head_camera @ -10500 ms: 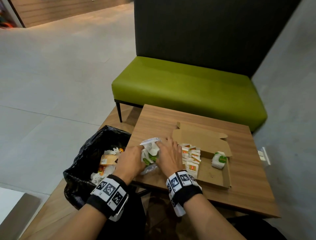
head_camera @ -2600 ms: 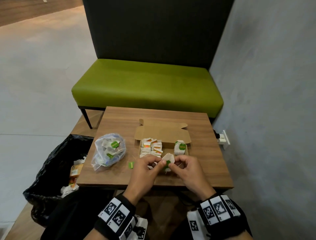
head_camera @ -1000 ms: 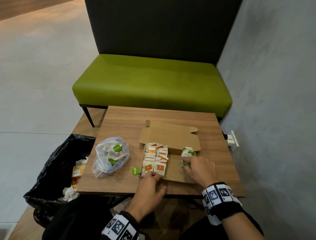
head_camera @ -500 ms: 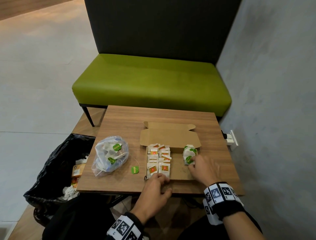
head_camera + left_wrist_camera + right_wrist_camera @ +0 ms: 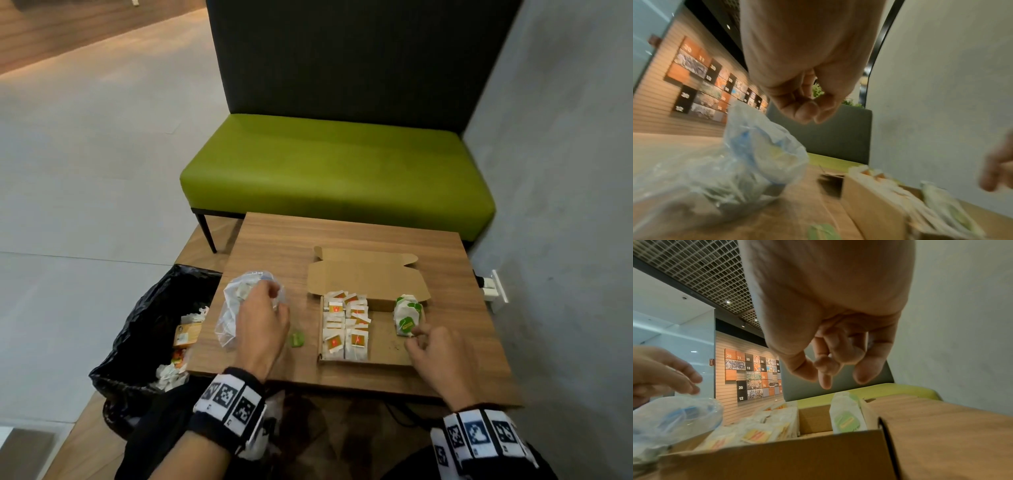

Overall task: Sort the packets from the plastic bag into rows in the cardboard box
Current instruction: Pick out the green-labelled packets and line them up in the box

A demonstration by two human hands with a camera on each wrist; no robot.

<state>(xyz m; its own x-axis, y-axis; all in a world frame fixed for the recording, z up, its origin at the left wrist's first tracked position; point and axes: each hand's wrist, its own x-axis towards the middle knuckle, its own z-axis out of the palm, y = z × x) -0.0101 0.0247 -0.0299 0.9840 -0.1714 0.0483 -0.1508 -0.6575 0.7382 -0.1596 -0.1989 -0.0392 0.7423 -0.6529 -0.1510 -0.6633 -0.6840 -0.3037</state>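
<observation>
Head view. The left hand [image 5: 262, 322], which half a second ago rested at the near edge of the cardboard box [image 5: 390, 346], now hovers over the plastic bag [image 5: 236, 315] left of the box, fingers loosely curled and grasping nothing. The right hand [image 5: 435, 346] has drawn back slightly from the green-labelled packets [image 5: 406, 313] at the box's right side; its fingers [image 5: 826, 365] hang curled just above that short row, and the right wrist view shows nothing between them. Orange-labelled packets [image 5: 346, 325] fill two rows against the box's left wall. The change suggests one green packet is placed and the next is being fetched; the bag is far from empty. Open floor remains in the box between the orange and green rows and nearer than the green row. One green tag [image 5: 297, 339] lies loose on the surface [image 5: 274, 240] between bag and box. A black bin bag [image 5: 144, 329] stands just beyond the surface's left edge.
</observation>
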